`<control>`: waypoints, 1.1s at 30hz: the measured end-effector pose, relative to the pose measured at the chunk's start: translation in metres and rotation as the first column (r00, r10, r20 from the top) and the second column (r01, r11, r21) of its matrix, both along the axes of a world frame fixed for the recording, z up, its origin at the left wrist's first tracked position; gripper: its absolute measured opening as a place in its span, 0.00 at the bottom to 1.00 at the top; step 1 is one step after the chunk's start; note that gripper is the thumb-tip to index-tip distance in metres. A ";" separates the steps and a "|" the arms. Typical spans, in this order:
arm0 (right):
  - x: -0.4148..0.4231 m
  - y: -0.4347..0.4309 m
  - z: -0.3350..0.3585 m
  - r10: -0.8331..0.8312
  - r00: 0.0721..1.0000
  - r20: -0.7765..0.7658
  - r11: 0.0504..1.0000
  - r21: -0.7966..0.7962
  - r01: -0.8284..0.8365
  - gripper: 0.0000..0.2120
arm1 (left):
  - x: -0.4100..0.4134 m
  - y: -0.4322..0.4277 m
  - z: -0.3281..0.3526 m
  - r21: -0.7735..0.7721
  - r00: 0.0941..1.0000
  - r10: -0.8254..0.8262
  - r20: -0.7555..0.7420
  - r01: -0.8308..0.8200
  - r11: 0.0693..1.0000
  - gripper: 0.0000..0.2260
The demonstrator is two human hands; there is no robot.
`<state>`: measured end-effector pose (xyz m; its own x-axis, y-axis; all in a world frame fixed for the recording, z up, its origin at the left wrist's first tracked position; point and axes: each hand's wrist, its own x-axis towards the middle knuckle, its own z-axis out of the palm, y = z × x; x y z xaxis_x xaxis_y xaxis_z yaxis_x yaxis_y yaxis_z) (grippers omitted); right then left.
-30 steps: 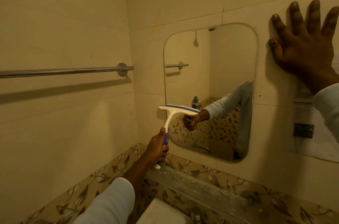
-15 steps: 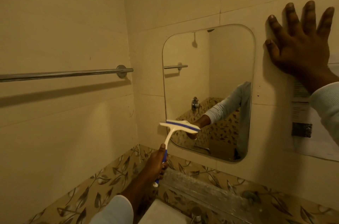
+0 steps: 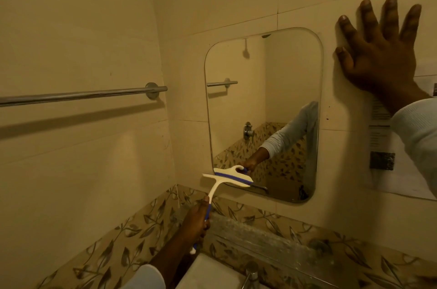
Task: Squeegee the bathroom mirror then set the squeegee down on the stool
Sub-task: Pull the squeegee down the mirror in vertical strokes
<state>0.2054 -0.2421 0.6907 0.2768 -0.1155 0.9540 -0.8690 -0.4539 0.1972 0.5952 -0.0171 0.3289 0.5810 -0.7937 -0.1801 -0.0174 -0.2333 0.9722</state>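
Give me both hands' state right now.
Left hand: grips the squeegee handle, blade at the mirror's lower left edge.
Right hand: open, fingers spread flat on the wall beside the mirror.

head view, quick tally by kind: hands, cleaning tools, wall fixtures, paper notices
Hands: 2, the left hand gripping the squeegee handle, the right hand flat on the wall
Cleaning tools: 1, the squeegee
Wall fixtures: 3, mirror, towel rail, glass shelf
Paper notices: 1, the paper notice
Total: 7

The left sleeve (image 3: 146, 278) and right sleeve (image 3: 417, 128) are pale, long, knit.
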 end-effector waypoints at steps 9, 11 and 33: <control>0.000 0.000 0.000 -0.015 1.000 0.001 1.000 0.021 0.015 0.34 | 0.007 0.028 0.079 -0.182 0.976 -0.015 0.216 0.056 0.982 0.26; 0.000 0.001 0.002 -0.018 1.000 -0.001 1.000 0.018 0.018 0.34 | -0.002 0.027 0.129 -0.285 0.990 -0.019 0.139 0.058 0.957 0.24; -0.002 -0.008 0.002 -0.046 0.999 0.006 0.998 -0.035 0.046 0.34 | -0.082 -0.059 0.314 -0.506 0.987 -0.064 0.149 0.132 0.853 0.27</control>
